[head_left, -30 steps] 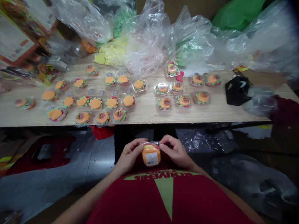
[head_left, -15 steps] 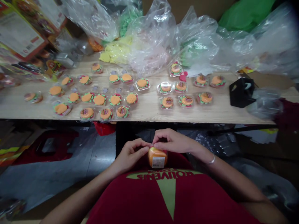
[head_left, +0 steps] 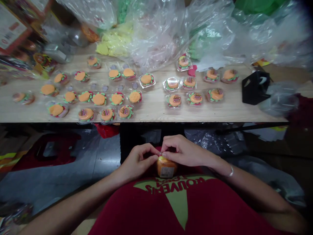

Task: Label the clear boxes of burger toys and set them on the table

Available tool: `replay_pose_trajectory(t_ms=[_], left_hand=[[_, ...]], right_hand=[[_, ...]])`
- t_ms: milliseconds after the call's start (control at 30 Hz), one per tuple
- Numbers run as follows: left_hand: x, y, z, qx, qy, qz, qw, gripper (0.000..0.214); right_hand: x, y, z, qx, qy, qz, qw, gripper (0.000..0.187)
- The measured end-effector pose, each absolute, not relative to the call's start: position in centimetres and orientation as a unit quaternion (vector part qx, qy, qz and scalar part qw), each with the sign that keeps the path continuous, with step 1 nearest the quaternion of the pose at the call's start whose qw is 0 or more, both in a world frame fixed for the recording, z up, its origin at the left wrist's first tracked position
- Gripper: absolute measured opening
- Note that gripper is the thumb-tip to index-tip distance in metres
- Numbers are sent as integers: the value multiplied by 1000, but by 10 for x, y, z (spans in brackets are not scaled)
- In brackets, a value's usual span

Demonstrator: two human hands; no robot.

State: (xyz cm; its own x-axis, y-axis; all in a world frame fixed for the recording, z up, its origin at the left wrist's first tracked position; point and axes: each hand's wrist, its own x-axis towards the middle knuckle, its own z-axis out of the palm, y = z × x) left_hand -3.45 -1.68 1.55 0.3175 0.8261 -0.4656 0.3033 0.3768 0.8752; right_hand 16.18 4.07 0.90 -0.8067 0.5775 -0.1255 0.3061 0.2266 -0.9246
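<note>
Close to my body, a small clear plastic box with an orange toy burger point(head_left: 167, 167) inside is tipped so its white barcode label faces me. My left hand point(head_left: 140, 161) pinches the far left edge of this box between thumb and forefinger. Opposite it, my right hand point(head_left: 182, 150) grips the same edge with thumb and bent fingers, the two hands' fingertips almost meeting. On the table point(head_left: 151, 112) ahead stand several similar boxed toy burgers point(head_left: 99, 99), some with a printed sticker on the lid.
Clear bags of yellow, pink and green pieces point(head_left: 156, 42) line the table's back. A black tape dispenser point(head_left: 255, 87) and stacked clear plastic shells point(head_left: 278, 99) are at the right. Printed cartons point(head_left: 14, 32) stand back left. A red stool point(head_left: 49, 151) is below the table at left.
Both hands stay at the box's far edge, with only slight finger shifts. The box has tilted a little, and the camera view has shifted slightly.
</note>
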Motion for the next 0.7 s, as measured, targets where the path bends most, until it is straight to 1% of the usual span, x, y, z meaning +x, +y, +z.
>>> replay_pose_trajectory(t_ms=[133,233,300,367,500,600,667,700], left_hand=[[-31,-17,15,513,569,209,608,14],[-28,-16,9,481,580,232,616,14],[-27,-16,1,433,585,269,631,18],[-25,-17,-9,391,591,307,635,21],[-24,-18,-22,383,609,341,605,20],[-29,-11,-18,429,595,338,590,17],[-33,-1,-14,449,545,341,620,19],[-34,6,-14,449,504,356,646,24]], right_hand=[[161,39,11,-295,-796,516,114,12],[162,42,6,-319,-785,515,127,12],[164,45,-3,-359,-747,535,160,12],[166,44,-17,-425,-674,567,211,11],[170,35,-44,-519,-512,618,293,19],[175,34,-50,-516,-465,639,330,21],[176,35,-48,-497,-426,667,355,21],[175,35,-47,-484,-390,693,365,21]])
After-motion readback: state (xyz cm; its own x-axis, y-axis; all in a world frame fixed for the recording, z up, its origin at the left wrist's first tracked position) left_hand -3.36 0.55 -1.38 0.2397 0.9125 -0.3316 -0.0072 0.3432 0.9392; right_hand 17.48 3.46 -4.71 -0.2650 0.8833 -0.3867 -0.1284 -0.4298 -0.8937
